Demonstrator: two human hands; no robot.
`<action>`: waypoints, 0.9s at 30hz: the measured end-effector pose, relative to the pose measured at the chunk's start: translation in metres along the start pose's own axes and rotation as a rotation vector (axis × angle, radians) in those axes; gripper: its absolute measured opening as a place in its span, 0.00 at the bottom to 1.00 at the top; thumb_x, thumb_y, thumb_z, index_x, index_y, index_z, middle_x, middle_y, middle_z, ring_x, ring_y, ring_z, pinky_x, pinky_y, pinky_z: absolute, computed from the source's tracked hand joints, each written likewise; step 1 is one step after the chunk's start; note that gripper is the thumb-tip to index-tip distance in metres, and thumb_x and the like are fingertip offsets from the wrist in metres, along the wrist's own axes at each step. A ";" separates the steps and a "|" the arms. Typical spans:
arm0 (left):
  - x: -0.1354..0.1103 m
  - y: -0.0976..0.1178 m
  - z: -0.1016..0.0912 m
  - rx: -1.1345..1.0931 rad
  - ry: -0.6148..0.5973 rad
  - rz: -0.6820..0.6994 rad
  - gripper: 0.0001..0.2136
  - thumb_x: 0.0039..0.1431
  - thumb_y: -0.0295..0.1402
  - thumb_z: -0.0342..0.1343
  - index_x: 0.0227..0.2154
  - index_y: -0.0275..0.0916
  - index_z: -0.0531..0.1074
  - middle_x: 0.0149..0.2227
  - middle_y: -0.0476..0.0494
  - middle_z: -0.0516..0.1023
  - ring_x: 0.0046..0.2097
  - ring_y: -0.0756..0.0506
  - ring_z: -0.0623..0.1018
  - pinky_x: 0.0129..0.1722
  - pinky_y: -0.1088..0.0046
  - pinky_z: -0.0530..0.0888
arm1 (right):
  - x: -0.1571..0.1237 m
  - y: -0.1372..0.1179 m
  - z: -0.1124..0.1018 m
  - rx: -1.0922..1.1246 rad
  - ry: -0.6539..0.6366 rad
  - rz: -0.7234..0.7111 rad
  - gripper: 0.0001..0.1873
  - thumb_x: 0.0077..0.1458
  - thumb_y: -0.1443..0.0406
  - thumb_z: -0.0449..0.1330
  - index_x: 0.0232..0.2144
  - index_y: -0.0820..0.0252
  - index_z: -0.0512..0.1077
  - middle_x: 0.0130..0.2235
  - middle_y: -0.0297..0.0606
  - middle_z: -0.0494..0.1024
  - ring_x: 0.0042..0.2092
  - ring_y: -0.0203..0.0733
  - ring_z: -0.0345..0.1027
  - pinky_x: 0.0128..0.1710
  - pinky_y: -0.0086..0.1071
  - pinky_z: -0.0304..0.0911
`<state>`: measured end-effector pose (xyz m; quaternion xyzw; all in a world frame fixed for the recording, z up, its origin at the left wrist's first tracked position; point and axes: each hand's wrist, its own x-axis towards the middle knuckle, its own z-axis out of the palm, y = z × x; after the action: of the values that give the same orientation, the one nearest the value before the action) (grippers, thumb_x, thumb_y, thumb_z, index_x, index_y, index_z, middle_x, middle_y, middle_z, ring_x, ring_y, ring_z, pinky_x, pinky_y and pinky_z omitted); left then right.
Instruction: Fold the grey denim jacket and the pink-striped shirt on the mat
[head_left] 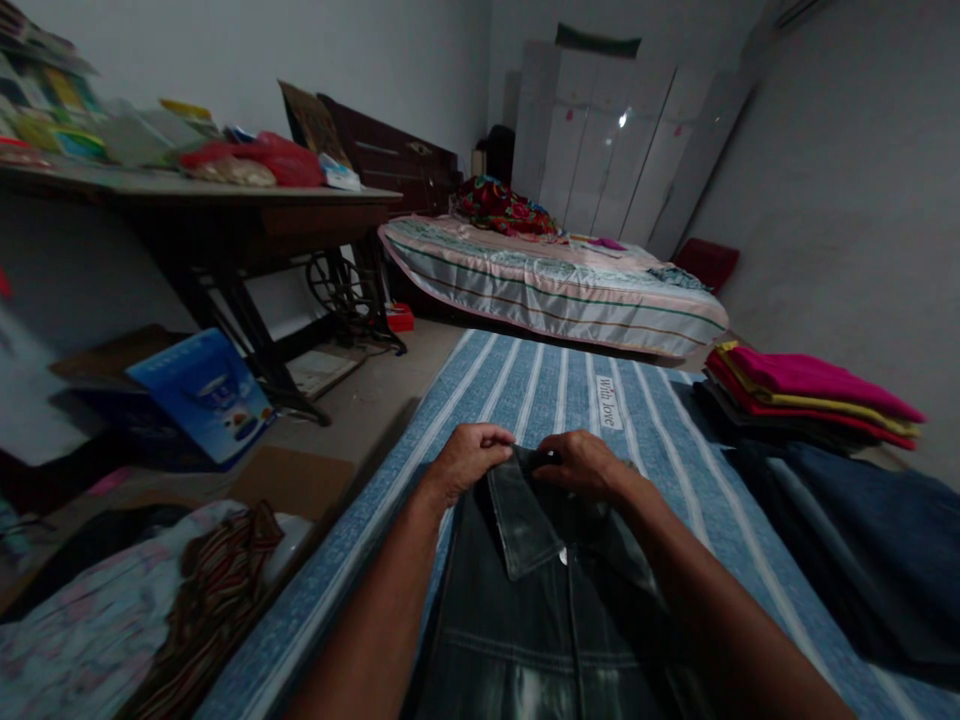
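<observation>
While its collar (526, 530) is pinched by the left hand (471, 462) and the right hand (583, 463), a dark jacket (510, 620) is laid on a blue striped cloth (506, 385), near stacked folded clothes (817, 390).

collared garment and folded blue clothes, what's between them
In the head view, a stretch of blue striped cloth lies between the collared garment and the folded blue clothes, with the right forearm nearer the garment.

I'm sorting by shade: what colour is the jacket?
The jacket is dark greenish grey; see head view.
</observation>
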<state>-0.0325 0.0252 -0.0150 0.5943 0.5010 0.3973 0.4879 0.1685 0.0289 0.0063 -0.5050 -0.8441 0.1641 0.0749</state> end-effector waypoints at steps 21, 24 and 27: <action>0.001 -0.009 -0.001 -0.160 -0.180 -0.103 0.15 0.41 0.39 0.63 0.31 0.33 0.75 0.25 0.47 0.77 0.28 0.48 0.75 0.30 0.73 0.68 | 0.018 -0.018 0.009 0.011 0.020 0.004 0.10 0.53 0.63 0.54 0.29 0.58 0.75 0.29 0.35 0.75 0.33 0.38 0.68 0.28 0.27 0.50; 0.002 -0.009 0.002 -0.140 -0.139 -0.116 0.14 0.41 0.38 0.63 0.29 0.34 0.74 0.23 0.49 0.76 0.26 0.48 0.74 0.28 0.74 0.68 | 0.015 -0.019 0.006 -0.033 0.031 0.031 0.12 0.55 0.59 0.54 0.31 0.57 0.75 0.31 0.37 0.76 0.35 0.40 0.69 0.28 0.28 0.51; 0.003 -0.008 0.004 -0.118 -0.100 -0.128 0.14 0.40 0.38 0.63 0.28 0.34 0.73 0.23 0.49 0.75 0.26 0.49 0.74 0.27 0.74 0.67 | 0.007 -0.011 -0.001 -0.073 0.019 0.068 0.15 0.55 0.53 0.56 0.35 0.56 0.75 0.33 0.40 0.77 0.36 0.43 0.70 0.29 0.29 0.52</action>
<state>-0.0299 0.0272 -0.0232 0.5504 0.4887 0.3637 0.5709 0.1564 0.0302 0.0112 -0.5374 -0.8310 0.1309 0.0590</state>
